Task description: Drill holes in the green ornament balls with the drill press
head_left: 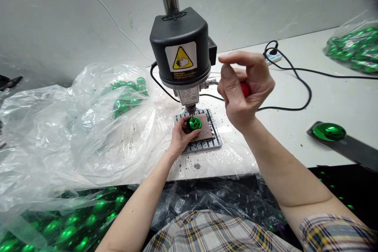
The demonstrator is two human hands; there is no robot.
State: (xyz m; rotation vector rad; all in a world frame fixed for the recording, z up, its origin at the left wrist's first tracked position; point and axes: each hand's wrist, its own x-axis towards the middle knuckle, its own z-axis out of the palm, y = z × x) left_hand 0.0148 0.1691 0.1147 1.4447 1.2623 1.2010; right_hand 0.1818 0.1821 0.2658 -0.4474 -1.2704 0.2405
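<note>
A white table (pixel 289 138) bears a slotted base (pixel 217 140); dark crumbs (pixel 197 166) surround it; clear plastic (pixel 88 145) lies left of it, a power strip (pixel 273 58) right.

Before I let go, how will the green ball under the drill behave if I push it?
The green ball looks round, so it would probably roll without your left hand around it. Its mirror-like shine suggests it's smooth, perhaps slippery. It seems stiff, showing no dent between thumb and fingers.

A plaid shirt (pixel 212 232), cream with yellow, dark blue and reddish lines; right of it, a matching sleeve (pixel 333 230). Left hand (pixel 180 136) and right hand (pixel 246 90) bare.
</note>
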